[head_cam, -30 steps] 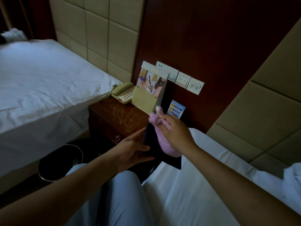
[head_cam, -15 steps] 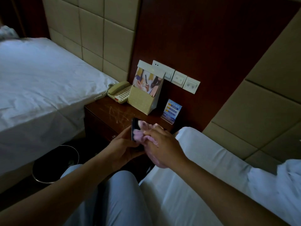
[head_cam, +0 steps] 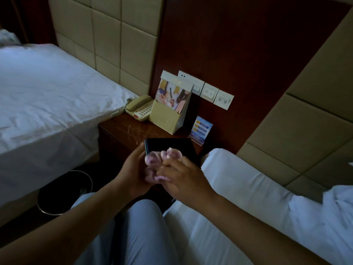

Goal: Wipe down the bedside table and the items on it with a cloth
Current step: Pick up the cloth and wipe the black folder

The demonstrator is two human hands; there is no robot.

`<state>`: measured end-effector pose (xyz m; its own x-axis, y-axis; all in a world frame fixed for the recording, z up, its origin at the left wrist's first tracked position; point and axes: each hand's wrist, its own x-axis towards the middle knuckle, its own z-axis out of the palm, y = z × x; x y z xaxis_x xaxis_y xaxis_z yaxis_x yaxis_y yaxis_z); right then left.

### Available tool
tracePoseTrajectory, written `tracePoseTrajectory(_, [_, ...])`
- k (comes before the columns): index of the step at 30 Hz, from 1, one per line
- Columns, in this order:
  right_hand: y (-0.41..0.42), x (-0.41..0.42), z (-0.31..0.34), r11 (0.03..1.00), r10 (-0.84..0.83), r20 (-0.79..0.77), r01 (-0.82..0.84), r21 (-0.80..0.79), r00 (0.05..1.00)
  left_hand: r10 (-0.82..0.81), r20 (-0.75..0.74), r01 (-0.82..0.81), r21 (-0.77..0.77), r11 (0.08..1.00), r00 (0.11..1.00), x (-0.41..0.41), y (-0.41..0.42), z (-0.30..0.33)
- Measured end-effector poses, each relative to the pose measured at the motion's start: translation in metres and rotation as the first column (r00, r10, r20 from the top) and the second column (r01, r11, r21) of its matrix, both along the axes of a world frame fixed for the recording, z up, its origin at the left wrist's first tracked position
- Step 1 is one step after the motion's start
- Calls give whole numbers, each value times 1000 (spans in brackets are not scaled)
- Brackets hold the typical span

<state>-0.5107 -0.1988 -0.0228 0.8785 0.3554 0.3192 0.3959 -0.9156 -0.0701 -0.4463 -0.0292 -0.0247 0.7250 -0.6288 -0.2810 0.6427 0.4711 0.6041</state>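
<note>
A dark flat folder [head_cam: 172, 148] is held level over the front of the brown bedside table [head_cam: 122, 129]. My left hand [head_cam: 133, 173] grips its near left edge. My right hand [head_cam: 183, 176] grips a pink cloth [head_cam: 158, 159] bunched against the folder's near edge. On the table stand a beige telephone [head_cam: 139, 109], a cream calendar stand with a photo [head_cam: 170, 109] and a small blue card [head_cam: 200, 131].
White beds flank the table, one at the left [head_cam: 47, 104] and one at the right [head_cam: 248, 197]. A dark waste bin [head_cam: 65, 192] stands on the floor below the table. Wall switches [head_cam: 210, 92] sit on the wood panel. My grey-trousered legs [head_cam: 137, 232] fill the foreground.
The folder went from upright to lying flat. My right hand with the cloth moved down from its top edge to its near edge.
</note>
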Motion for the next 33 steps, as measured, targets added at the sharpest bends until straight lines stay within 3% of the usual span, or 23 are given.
tracePoseTrajectory(3, [-11,-9,-6,996,37,14,-36,-77,999,-2,37,-2,108,994,999,-1,-2,-4])
tracePoseTrajectory(7, [-41,-13,-5,997,-60,158,67,-35,986,16,-32,-13,86,996,999,-2,3,-7])
tracePoseTrajectory(10, [-65,-12,4,945,-311,-43,314,92,949,12,-48,-7,102,995,999,-5,7,-11])
tracePoseTrajectory(13, [-78,4,15,897,-333,-192,373,236,923,2,-80,7,113,994,997,-10,7,-13])
tracePoseTrajectory(15, [-81,19,29,815,-307,-319,421,398,897,-12,-99,22,94,995,995,-9,9,-11])
tracePoseTrajectory(17, [-86,31,41,674,-272,-414,479,562,869,-24,-139,33,59,998,990,-8,15,-8])
tracePoseTrajectory(20, [-89,37,47,518,-180,-442,466,717,879,-44,-146,55,77,995,988,-4,21,-4])
tracePoseTrajectory(28, [-81,-12,22,423,-77,-500,482,767,863,73,-100,-57,160,986,992,14,11,6])
tracePoseTrajectory(33, [-111,-10,29,529,-244,-457,512,677,856,-106,-31,111,265,958,994,-4,-2,4])
